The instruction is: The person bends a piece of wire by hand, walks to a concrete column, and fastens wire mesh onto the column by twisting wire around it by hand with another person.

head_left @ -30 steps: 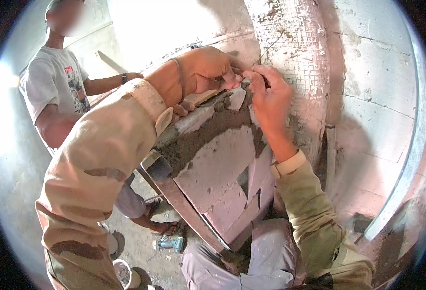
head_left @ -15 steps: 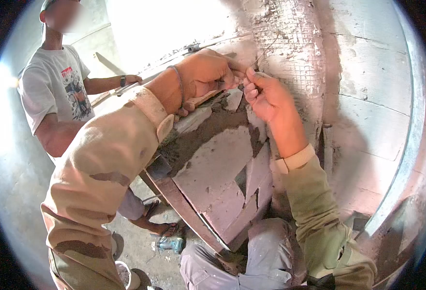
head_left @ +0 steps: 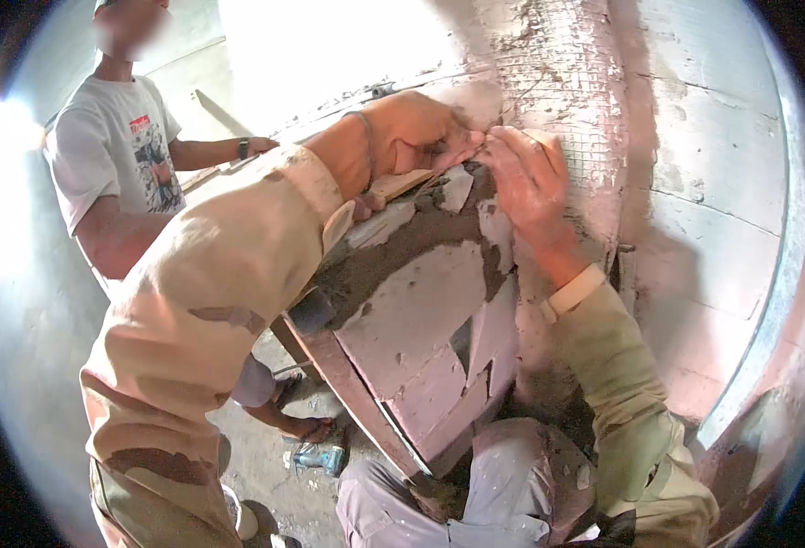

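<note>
My left hand (head_left: 420, 137) reaches over the top edge of a mortar-smeared block panel (head_left: 420, 310), its fingers curled round a thin wooden strip (head_left: 400, 186) lying along that edge. Its fingertips meet those of my right hand (head_left: 530, 183) at the panel's upper right corner. The right fingers are bent and drawn together there; what they pinch, if anything, I cannot tell. Damp dark mortar (head_left: 393, 242) covers the upper part of the panel beneath both hands.
A co-worker in a white T-shirt (head_left: 115, 151) stands at left, a hand at the ledge. Another person's hand (head_left: 311, 427) is low, near a teal power tool (head_left: 320, 458). Wall mesh (head_left: 562, 82) rises behind my right hand. A metal strip (head_left: 768, 301) leans at right.
My right hand has turned from a raised pinch to fingers laid against the corner beside my left fingertips. My left hand stays on the wooden strip; the view has shifted slightly.
</note>
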`<move>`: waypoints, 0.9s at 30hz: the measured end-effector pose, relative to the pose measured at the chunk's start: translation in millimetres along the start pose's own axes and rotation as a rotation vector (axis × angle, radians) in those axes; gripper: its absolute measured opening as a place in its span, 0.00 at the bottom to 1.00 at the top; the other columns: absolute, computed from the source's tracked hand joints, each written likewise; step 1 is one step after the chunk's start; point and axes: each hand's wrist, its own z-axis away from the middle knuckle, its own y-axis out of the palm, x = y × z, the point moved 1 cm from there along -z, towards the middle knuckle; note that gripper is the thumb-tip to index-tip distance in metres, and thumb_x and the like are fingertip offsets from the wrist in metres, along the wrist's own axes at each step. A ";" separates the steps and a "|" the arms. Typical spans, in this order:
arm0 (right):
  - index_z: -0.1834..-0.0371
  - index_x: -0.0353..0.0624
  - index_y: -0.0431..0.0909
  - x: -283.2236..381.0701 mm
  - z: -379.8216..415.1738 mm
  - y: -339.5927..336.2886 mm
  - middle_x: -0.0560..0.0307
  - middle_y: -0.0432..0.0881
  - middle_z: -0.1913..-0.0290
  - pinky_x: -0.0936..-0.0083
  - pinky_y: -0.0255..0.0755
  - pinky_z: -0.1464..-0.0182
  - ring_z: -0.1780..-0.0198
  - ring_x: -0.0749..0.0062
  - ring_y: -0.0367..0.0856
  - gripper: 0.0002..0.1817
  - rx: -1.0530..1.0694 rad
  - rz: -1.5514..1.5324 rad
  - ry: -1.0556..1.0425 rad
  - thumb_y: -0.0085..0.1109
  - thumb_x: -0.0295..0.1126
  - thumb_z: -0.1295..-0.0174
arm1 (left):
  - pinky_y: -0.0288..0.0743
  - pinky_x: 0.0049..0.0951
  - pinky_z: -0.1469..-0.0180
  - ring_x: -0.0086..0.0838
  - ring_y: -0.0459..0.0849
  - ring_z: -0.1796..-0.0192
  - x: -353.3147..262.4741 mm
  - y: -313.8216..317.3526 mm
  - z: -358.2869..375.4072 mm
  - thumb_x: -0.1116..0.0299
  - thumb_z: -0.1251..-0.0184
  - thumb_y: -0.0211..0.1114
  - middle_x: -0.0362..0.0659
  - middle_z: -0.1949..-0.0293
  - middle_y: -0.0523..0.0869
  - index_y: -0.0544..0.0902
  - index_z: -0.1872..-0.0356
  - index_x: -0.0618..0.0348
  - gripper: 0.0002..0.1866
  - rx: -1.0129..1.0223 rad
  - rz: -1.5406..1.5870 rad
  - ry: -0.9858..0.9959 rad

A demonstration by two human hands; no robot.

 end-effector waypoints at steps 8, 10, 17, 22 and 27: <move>0.54 0.40 0.85 -8.4 -2.6 4.5 0.53 0.84 0.54 0.65 0.78 0.61 0.60 0.59 0.81 0.13 -0.003 0.105 -0.091 0.66 0.26 0.44 | 0.83 0.21 0.50 0.28 0.86 0.53 -12.4 -0.7 -8.5 0.87 0.45 0.68 0.46 0.53 0.88 0.85 0.49 0.73 0.19 0.136 -0.047 -0.077; 0.54 0.41 0.85 -10.5 -3.5 5.8 0.55 0.83 0.57 0.66 0.77 0.62 0.61 0.60 0.81 0.15 -0.002 0.119 -0.107 0.67 0.25 0.46 | 0.81 0.23 0.46 0.28 0.86 0.51 -15.8 3.9 1.1 0.86 0.44 0.68 0.46 0.55 0.88 0.84 0.47 0.73 0.20 0.045 -0.126 -0.089; 0.63 0.39 0.82 7.1 -10.7 3.2 0.49 0.81 0.63 0.62 0.77 0.64 0.65 0.54 0.82 0.05 0.041 -0.126 0.188 0.66 0.25 0.41 | 0.81 0.25 0.44 0.27 0.85 0.49 -8.1 15.8 3.9 0.85 0.36 0.60 0.46 0.52 0.86 0.79 0.40 0.73 0.22 -0.032 -0.328 0.006; 0.66 0.38 0.80 22.6 -9.8 6.6 0.44 0.80 0.75 0.62 0.75 0.68 0.76 0.48 0.80 0.05 0.043 -0.410 0.699 0.64 0.27 0.36 | 0.81 0.21 0.46 0.26 0.85 0.50 0.4 16.2 16.3 0.87 0.34 0.55 0.48 0.50 0.85 0.76 0.38 0.78 0.22 0.013 -0.058 -0.002; 0.68 0.38 0.81 21.1 -10.4 5.7 0.51 0.82 0.76 0.73 0.69 0.77 0.79 0.67 0.78 0.07 0.130 -0.726 1.144 0.63 0.29 0.33 | 0.80 0.21 0.47 0.25 0.85 0.53 18.0 9.6 2.8 0.88 0.37 0.58 0.47 0.53 0.87 0.80 0.41 0.77 0.21 -0.048 -0.130 0.143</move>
